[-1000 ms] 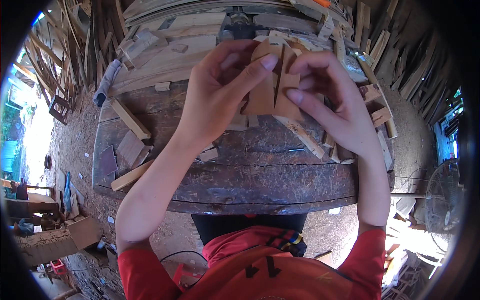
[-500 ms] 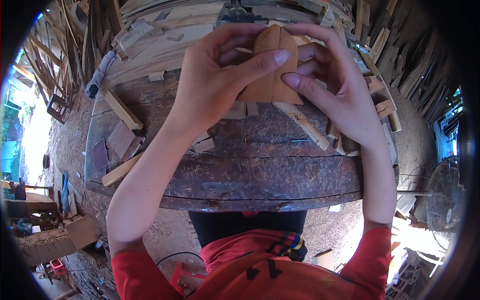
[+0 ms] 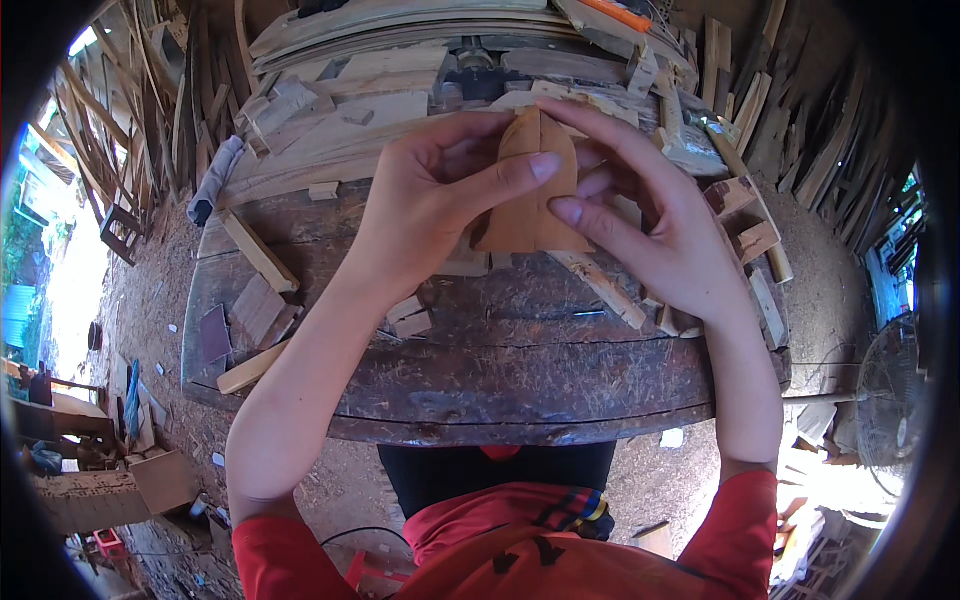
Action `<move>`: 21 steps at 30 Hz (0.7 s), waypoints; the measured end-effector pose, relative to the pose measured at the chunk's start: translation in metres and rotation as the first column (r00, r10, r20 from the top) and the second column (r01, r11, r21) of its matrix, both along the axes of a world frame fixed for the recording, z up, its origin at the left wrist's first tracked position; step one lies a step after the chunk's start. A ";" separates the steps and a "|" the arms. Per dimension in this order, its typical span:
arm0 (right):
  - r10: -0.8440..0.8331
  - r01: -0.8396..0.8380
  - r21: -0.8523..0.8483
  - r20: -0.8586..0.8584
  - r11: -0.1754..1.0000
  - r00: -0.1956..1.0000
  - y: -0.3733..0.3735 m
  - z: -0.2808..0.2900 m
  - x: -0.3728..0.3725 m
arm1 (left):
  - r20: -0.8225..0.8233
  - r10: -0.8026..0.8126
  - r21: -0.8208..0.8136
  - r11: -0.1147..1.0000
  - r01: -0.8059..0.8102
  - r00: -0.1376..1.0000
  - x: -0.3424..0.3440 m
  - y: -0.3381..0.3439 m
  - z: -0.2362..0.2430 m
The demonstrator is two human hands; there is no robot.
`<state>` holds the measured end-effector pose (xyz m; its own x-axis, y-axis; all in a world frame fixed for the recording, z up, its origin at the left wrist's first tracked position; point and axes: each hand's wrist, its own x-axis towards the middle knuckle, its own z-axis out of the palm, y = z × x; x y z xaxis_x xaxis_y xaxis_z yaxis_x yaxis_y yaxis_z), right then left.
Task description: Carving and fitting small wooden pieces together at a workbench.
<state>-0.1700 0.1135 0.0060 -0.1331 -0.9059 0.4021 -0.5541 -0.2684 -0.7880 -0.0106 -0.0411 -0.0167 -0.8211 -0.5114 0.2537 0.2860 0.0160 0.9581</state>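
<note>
Far left: leaning wood strips (image 3: 105,120). On the bench's left end, a dark sandpaper-like square (image 3: 215,334), with a squared wood stick (image 3: 258,252) beyond it.

Left hand (image 3: 425,190): pinching. Thumb lies flat over the front of the left wood half (image 3: 515,222), its tip across the seam; fingers curl behind, contact there hidden.

Middle: the left half and the right wood half (image 3: 557,138) stand edge to edge above the worn workbench (image 3: 450,400), forming an arch-topped, flared-foot shape. Seam looks closed; any fine gap is too small to tell.

Right hand (image 3: 670,240): thumb on the right half's face near its outer edge, index fingertip at the apex; the other fingers partly hidden.

My judgement: squeeze evenly inward, level tops and feet together, keep faces flush, and shift the left thumb off the seam to check it whole.

Right: splintered strip (image 3: 602,290), thin dark rod (image 3: 590,313), caged fan (image 3: 890,400).
</note>
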 end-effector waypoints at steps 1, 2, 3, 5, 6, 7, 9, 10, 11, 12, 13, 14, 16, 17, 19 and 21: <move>-0.020 0.020 -0.001 -0.096 1.000 0.995 0.000 0.001 0.000 | 0.000 0.003 0.000 1.000 -0.003 1.000 0.000 -0.001 0.000; -0.042 0.042 -0.001 -0.190 0.999 0.981 0.002 0.002 0.000 | 0.008 0.000 0.038 0.999 0.000 1.000 0.000 -0.001 0.000; -0.040 0.041 0.002 -0.189 0.999 0.981 0.002 0.002 0.002 | 0.017 -0.003 0.077 0.997 0.002 1.000 0.000 -0.002 -0.001; -0.061 0.016 -0.117 -0.393 0.993 0.917 0.000 0.002 0.003 | 0.028 -0.013 0.110 0.994 0.010 1.000 0.000 -0.002 -0.002; -0.059 0.015 -0.115 -0.391 0.993 0.918 -0.001 0.000 0.003 | 0.037 -0.025 0.139 0.990 0.020 0.999 -0.001 -0.003 -0.002; -0.062 0.015 -0.118 -0.407 0.993 0.911 -0.002 -0.001 0.002 | 0.039 -0.024 0.142 0.990 0.018 0.999 0.000 -0.002 -0.003; -0.066 0.016 -0.121 -0.420 0.992 0.905 -0.002 -0.003 0.002 | 0.039 -0.036 0.153 0.988 0.030 0.999 -0.001 -0.001 -0.002; -0.093 0.035 -0.138 -0.442 0.990 0.892 -0.002 -0.002 0.002 | 0.042 -0.037 0.154 0.988 0.030 0.998 0.000 0.000 -0.002; -0.119 0.052 -0.155 -0.463 0.986 0.878 -0.002 -0.001 0.002 | 0.046 -0.038 0.133 0.991 0.032 0.998 0.000 -0.001 -0.002; -0.119 0.053 -0.154 -0.462 0.987 0.879 -0.002 -0.001 0.002 | 0.051 -0.040 0.112 0.993 0.034 0.998 0.000 -0.001 -0.002; -0.136 0.060 -0.171 -0.479 0.983 0.867 -0.001 -0.001 0.002 | 0.052 -0.040 0.114 0.993 0.034 0.998 0.000 0.000 -0.002; -0.153 0.065 -0.189 -0.494 0.980 0.856 -0.001 -0.001 0.002 | 0.039 -0.043 0.125 0.991 0.038 0.998 0.000 0.002 -0.002; -0.156 0.058 -0.206 -0.503 0.977 0.850 -0.001 0.000 0.002 | 0.026 -0.044 0.136 0.990 0.040 0.999 0.000 0.003 -0.003; -0.163 0.053 -0.222 -0.515 0.974 0.842 -0.001 0.000 0.002 | 0.013 -0.038 0.126 0.991 0.036 0.999 0.000 0.003 -0.004; -0.168 0.048 -0.236 -0.521 0.971 0.837 0.000 0.002 0.003 | 0.000 -0.031 0.115 0.993 0.031 1.000 -0.001 0.004 -0.005; -0.175 0.046 -0.248 -0.527 0.968 0.832 0.001 0.001 0.002 | -0.037 -0.062 0.135 0.989 0.066 0.997 -0.002 0.005 -0.005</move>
